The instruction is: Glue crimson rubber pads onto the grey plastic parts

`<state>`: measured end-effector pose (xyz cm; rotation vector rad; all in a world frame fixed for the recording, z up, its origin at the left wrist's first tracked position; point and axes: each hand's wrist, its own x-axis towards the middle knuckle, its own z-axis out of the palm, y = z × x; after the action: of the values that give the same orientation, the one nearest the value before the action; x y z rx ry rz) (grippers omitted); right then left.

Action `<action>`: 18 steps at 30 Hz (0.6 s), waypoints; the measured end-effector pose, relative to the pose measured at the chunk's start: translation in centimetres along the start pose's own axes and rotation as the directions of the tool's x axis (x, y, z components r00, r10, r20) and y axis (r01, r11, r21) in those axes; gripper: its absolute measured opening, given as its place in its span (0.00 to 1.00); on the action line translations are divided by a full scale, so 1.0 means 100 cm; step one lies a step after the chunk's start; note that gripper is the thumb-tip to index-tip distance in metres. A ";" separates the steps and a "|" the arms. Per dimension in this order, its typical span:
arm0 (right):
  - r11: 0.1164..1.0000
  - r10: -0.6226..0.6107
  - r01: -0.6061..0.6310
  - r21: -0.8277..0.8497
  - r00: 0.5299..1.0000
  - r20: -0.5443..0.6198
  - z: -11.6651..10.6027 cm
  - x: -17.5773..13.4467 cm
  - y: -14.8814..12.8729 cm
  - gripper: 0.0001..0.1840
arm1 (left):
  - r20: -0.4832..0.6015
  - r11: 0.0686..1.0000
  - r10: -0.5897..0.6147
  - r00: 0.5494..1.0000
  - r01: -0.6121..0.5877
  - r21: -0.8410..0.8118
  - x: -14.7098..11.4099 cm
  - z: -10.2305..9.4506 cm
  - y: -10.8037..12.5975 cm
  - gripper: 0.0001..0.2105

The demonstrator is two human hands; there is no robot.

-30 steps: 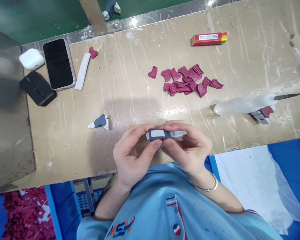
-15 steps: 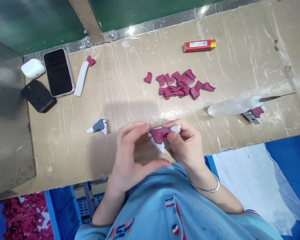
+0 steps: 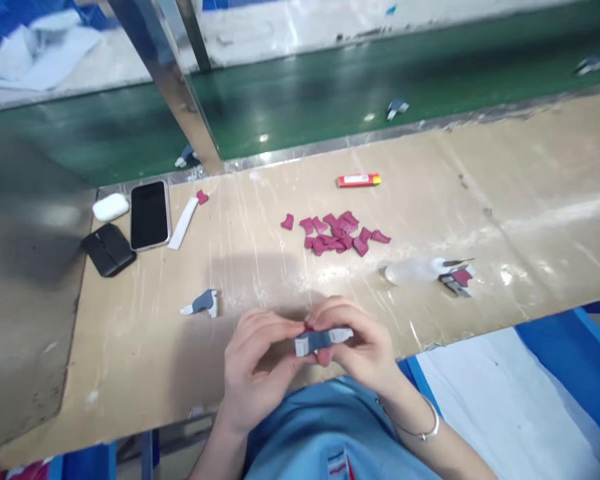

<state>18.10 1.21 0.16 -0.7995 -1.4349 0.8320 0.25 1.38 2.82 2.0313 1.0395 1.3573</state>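
Between both hands is a small grey-blue and white moulded part (image 3: 316, 341), turned edge-on, with a sliver of maroon along its far side. The fingertips and thumb of my left hand (image 3: 260, 363) close on its left end. My right hand (image 3: 363, 340) pinches it near the white right end. Several maroon shaped pieces (image 3: 337, 235) lie in a loose pile beyond my hands. Another grey-blue and white part (image 3: 203, 303) rests to the left. On the right, a translucent squeeze bottle (image 3: 415, 271) with a thin dark tip lies beside a part with a maroon piece (image 3: 461, 279).
Along the back left are a phone (image 3: 150, 215), a white case (image 3: 111, 207), a black case (image 3: 109, 250) and a white strip (image 3: 183, 223). A red lighter (image 3: 359, 181) lies farther back. Beyond a metal post (image 3: 187, 107), a green belt (image 3: 300, 110) carries similar parts.
The part has been turned from its maroon face to its edge, and my left fingers have closed onto it. My view has tilted up, bringing more of the green belt into sight.
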 end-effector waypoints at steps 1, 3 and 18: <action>0.999 -0.015 0.015 -0.029 1.000 0.006 0.000 -0.001 0.000 0.07 | -0.007 0.999 -0.031 0.999 0.031 -0.018 0.001 0.001 0.000 0.08; 0.997 -0.041 0.042 -0.072 0.999 0.008 0.000 -0.003 0.001 0.05 | -0.011 0.995 -0.084 0.996 0.084 -0.045 0.003 0.004 0.001 0.09; 0.998 -0.060 0.061 0.013 0.997 -0.049 -0.005 0.002 0.001 0.13 | 0.041 0.967 0.208 0.977 -0.212 0.141 0.018 0.000 0.004 0.10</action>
<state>18.62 1.48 0.18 -0.7567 -1.4014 0.7711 0.74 2.61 4.09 2.3160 0.9582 1.3898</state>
